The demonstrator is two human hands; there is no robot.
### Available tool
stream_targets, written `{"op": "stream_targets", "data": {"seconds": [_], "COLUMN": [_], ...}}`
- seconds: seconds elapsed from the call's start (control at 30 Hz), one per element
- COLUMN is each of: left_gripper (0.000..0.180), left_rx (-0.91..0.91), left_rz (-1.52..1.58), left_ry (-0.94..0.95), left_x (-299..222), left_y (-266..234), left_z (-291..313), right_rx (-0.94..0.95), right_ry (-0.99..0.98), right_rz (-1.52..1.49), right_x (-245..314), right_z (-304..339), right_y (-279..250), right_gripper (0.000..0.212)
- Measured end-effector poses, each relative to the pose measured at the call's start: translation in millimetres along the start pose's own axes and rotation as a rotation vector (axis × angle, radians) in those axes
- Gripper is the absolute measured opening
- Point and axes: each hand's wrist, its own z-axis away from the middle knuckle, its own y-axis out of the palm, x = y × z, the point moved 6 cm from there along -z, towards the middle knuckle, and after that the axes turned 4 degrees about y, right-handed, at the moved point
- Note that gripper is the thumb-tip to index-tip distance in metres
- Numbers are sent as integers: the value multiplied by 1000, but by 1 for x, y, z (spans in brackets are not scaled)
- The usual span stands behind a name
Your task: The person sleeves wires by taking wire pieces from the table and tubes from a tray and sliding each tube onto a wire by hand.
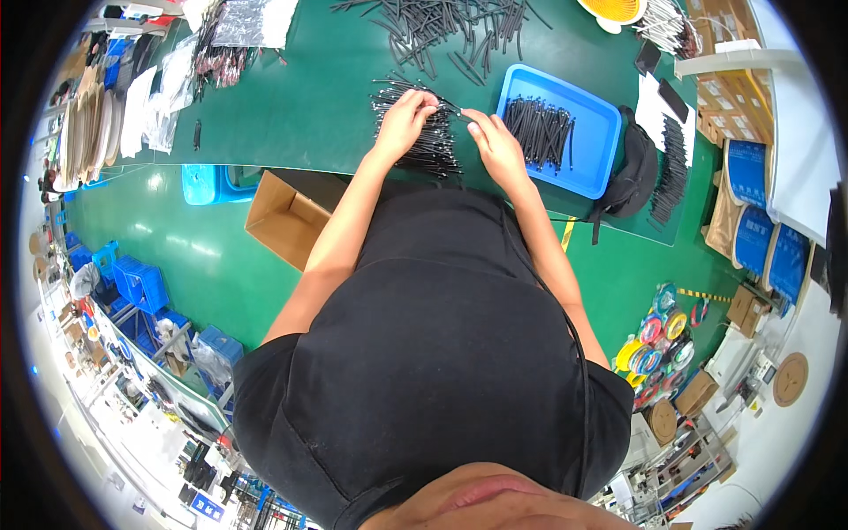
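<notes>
A thin black cable piece [449, 104] spans the gap between my two hands above the green table. My left hand [404, 129] is closed in a pinch on its far-left part. With thumb and forefinger my right hand [497, 148] pinches the other end, where a small pale tip shows. Under and beside my left hand lies a pile of black cable pieces [430, 150] with shiny ends, roughly side by side. Just right of my right hand, a blue tray [594, 119] holds a bundle of short black pieces [537, 128].
Loose black tubes [450, 31] are heaped at the table's far side. A black bag [634, 168] sits against the tray's right side, near a row of black pieces [671, 168] and a phone [673, 100]. An open cardboard box [287, 216] stands below the table's front edge.
</notes>
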Motion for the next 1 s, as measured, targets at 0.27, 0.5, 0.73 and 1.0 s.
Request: {"op": "stream_targets", "data": {"seconds": [0.27,0.5,0.73,1.0], "left_gripper": [15,16,14,13], "left_rx": [84,116,80,145], "left_rz": [67,79,81,19], "left_ry": [67,71,102,119], "left_x": [-67,-77,-80,-79], "left_y": [-21,-21,-27,-30], "left_z": [7,11,8,13], "right_rx": [-223,-304,-311,-296], "right_ry": [-156,-227,-194,-230], "right_rz": [28,146,112,151], "right_x": [33,47,46,45], "right_z": [7,14,15,16], "right_y": [-25,-32,-35,-33], "right_gripper": [19,18,17,16]}}
